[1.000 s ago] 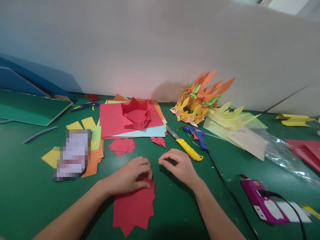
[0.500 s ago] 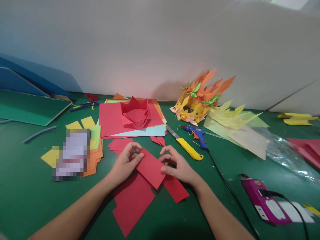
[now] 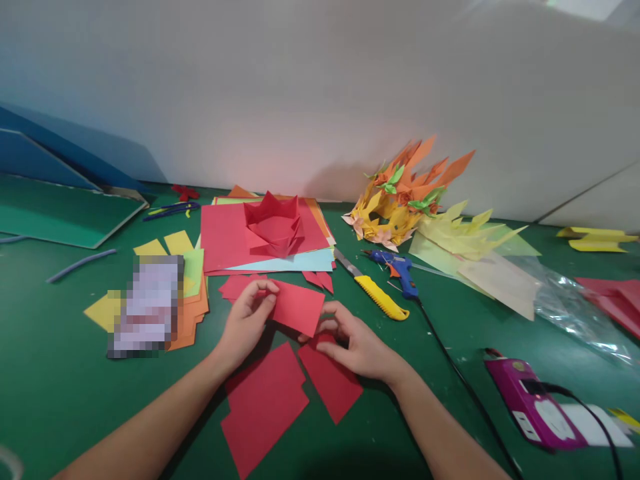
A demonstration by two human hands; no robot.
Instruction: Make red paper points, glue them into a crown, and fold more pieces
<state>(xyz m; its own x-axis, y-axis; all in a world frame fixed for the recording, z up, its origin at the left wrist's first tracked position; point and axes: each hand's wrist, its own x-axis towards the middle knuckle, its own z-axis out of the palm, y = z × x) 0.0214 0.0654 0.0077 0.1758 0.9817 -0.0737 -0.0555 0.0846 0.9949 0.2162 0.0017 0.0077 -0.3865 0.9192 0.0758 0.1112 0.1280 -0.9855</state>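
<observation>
My left hand [image 3: 247,320] pinches the left edge of a small red paper rectangle [image 3: 299,308] and holds it just above the green table [image 3: 60,373]. My right hand [image 3: 353,343] has its fingers curled at the rectangle's lower right corner, over a loose red paper piece [image 3: 331,385] lying on the table. A stack of red paper pieces [image 3: 263,407] lies below my left wrist. More small red pieces [image 3: 237,285] lie behind my left hand.
Behind lie a pile of coloured sheets [image 3: 225,240] bearing a folded red paper crown [image 3: 273,227], a yellow utility knife [image 3: 377,297], a blue glue gun [image 3: 400,273], orange and yellow paper decorations [image 3: 405,200], a magenta device [image 3: 533,407] with cable, and yellow and orange paper scraps [image 3: 193,300].
My hands moved from the stack toward the far side. The left hand lifted one red rectangle off it. A second red piece slid out to the right and now lies under my right hand.
</observation>
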